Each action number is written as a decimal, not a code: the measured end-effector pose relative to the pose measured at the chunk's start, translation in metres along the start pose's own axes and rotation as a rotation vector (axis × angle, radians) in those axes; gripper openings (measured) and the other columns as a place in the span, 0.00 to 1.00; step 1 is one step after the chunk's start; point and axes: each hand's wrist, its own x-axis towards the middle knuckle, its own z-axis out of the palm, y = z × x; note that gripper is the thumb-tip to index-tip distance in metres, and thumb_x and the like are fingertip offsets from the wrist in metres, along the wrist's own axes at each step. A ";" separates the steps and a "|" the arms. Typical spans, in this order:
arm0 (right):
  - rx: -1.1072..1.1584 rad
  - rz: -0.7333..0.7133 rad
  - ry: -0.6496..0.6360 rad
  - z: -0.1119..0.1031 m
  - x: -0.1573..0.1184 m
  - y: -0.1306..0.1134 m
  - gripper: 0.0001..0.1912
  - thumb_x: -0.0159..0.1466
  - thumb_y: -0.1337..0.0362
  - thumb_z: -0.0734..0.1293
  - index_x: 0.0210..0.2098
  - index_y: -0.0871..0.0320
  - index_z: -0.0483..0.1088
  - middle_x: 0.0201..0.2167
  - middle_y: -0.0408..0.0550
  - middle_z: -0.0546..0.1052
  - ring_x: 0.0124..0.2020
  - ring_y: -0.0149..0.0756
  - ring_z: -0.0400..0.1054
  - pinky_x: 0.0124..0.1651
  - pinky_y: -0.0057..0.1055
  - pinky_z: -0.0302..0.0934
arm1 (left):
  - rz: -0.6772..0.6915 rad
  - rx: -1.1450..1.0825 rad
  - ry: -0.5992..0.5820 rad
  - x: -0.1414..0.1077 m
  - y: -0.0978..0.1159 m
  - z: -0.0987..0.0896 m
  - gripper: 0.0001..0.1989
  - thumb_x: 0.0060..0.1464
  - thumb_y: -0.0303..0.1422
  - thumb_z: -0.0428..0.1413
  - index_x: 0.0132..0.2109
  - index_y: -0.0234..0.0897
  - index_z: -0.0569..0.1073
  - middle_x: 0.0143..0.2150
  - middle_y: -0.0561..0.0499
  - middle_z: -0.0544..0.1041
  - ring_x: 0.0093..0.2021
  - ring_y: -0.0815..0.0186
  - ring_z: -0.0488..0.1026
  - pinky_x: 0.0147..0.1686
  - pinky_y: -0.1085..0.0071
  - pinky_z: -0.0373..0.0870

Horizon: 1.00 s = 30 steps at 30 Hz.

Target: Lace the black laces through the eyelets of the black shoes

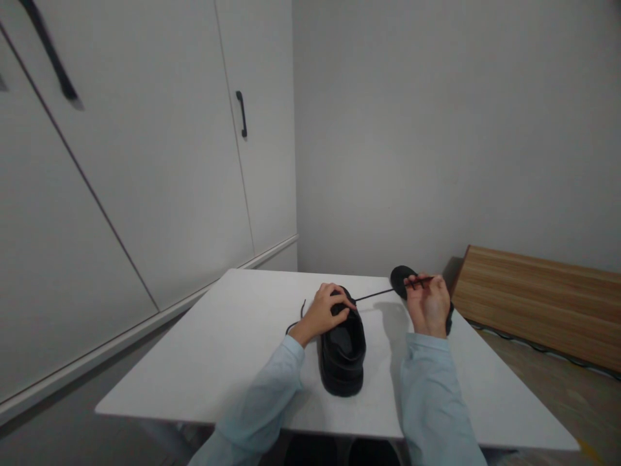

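Note:
A black lace-up shoe (342, 372) stands on the white table (252, 362), its heel towards me and its toe pointing away. My left hand (323, 312) grips the upper around the lacing, covering much of the front. From there a thin black shoelace (377, 295) runs taut to the right. Its far end is pinched in my right hand (427, 305), which is raised with the palm side partly showing. Another lace end curls on the table left of my left wrist. Behind my right hand lies a second black shoe (400, 279), mostly hidden.
White cupboard doors (160, 129) with dark handles rise on the left, close to the table's edge. A plain wall (436, 129) stands behind the table. To the right, a wood-grain panel (538, 301) sits low beyond the table's edge.

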 end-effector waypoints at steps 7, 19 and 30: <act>-0.270 -0.100 -0.089 -0.003 -0.002 0.001 0.14 0.53 0.54 0.71 0.29 0.56 0.66 0.16 0.33 0.64 0.19 0.25 0.59 0.34 0.31 0.65 | 0.000 0.020 -0.005 0.000 -0.002 -0.001 0.06 0.50 0.30 0.57 0.35 0.40 0.79 0.40 0.48 0.68 0.46 0.61 0.62 0.50 0.64 0.60; -1.105 0.142 -0.850 0.010 -0.024 0.023 0.14 0.61 0.55 0.61 0.31 0.59 0.69 0.14 0.36 0.59 0.17 0.27 0.52 0.23 0.26 0.46 | 0.020 0.079 -0.030 0.003 -0.004 -0.003 0.07 0.51 0.37 0.59 0.31 0.41 0.80 0.37 0.48 0.70 0.42 0.62 0.62 0.45 0.65 0.60; -1.042 0.312 -1.022 0.014 -0.033 0.023 0.14 0.60 0.55 0.61 0.39 0.57 0.62 0.14 0.31 0.54 0.17 0.26 0.47 0.22 0.23 0.40 | 0.021 0.068 -0.023 0.003 -0.005 -0.003 0.06 0.50 0.36 0.59 0.30 0.41 0.80 0.37 0.48 0.71 0.41 0.62 0.63 0.44 0.65 0.60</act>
